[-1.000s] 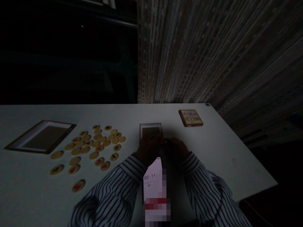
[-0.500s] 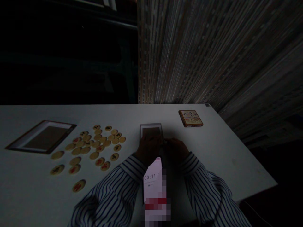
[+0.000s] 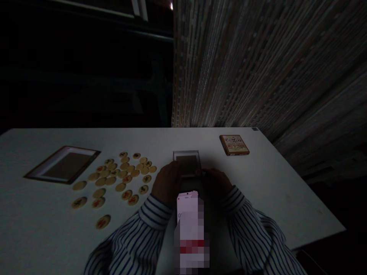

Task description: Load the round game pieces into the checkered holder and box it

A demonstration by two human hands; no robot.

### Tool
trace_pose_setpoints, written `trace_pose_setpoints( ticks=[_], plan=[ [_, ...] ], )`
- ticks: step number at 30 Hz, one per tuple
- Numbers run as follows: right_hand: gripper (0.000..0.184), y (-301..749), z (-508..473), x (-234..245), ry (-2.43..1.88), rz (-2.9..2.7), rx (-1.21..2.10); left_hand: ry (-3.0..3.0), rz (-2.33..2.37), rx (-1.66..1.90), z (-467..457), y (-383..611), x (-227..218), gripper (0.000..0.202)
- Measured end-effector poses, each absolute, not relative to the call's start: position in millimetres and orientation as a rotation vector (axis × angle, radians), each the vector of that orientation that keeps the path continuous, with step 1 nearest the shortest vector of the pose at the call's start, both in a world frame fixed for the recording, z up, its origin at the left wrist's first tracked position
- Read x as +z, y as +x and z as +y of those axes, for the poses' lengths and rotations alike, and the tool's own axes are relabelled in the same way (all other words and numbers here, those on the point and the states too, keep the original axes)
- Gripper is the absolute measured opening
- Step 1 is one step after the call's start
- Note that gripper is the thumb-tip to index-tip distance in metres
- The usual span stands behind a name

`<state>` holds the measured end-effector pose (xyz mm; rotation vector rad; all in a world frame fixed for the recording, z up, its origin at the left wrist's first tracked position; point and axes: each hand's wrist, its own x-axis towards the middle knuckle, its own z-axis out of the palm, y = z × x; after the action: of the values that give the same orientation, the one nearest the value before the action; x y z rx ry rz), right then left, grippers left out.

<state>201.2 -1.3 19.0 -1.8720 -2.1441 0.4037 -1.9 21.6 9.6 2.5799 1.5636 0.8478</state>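
A small shallow open box (image 3: 186, 152) with pale rims and a brown inside rests on the white table (image 3: 272, 214). My left hand (image 3: 166, 183) grips its left side, fingers curled along the rim. At the box's near right corner, my right hand (image 3: 218, 182) has its fingers closed on the edge; dim light hides part of them. Left of the box, several round wooden Chinese chess pieces (image 3: 120, 187) lie scattered, some showing red or black characters. Below the hands is a lit phone (image 3: 187, 214), partly blurred out.
A larger open tray or lid (image 3: 50, 176) lies at the left of the table. Toward the back right sits a square printed box (image 3: 234, 145). Behind the table hangs a striped curtain (image 3: 229, 68). A thin cable (image 3: 311, 259) runs at the lower right.
My left hand has moved from over the small box to its left side, uncovering the brown inside. My right hand stays at the right corner. The whole view has shifted slightly.
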Motion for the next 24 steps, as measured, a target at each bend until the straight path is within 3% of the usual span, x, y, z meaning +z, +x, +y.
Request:
trace_pose_setpoints(
  ticks=[24],
  plan=[
    [0.033,198,0,17,-1.874,-2.185,0.348,2.386,1.599,0.882,4,-16,-9,0.03]
  ],
)
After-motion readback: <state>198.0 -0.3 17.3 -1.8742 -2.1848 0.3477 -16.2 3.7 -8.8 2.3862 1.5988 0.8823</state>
